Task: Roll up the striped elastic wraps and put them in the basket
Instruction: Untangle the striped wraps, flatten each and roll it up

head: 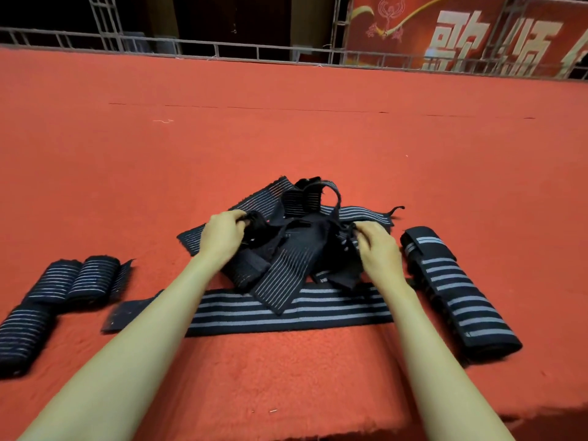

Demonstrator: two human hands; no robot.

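You are partway through, by my reading. Three rolled wraps [68,281] lie together near the left edge of the red carpeted platform [286,386], two side by side and a third just in front of them. A long bundle [458,294] with broad stripes lies toward the right, running from the middle of the platform down toward its near edge; it looks wound up and closed with its tab, though I cannot tell how tightly. No basket is in view, so nothing shows as put away.

What is left looks like the larger share. A flat wrap [305,311] lies stretched out, unrolled, parallel to the near edge, passing under your forearms. Behind it, in the middle of the platform, sits a tangled pile [286,249] of several wraps, its nearest tongue overlapping the flat wrap.

Both arms reach straight forward, palms down, to that pile. Your left hand [222,235] has its fingers curled round a dark end at the pile's left side. Your right hand [375,246] pinches a narrow strap at its right side, fingers bent inward. You appear to be pulling one wrap free of the tangle before rolling it.
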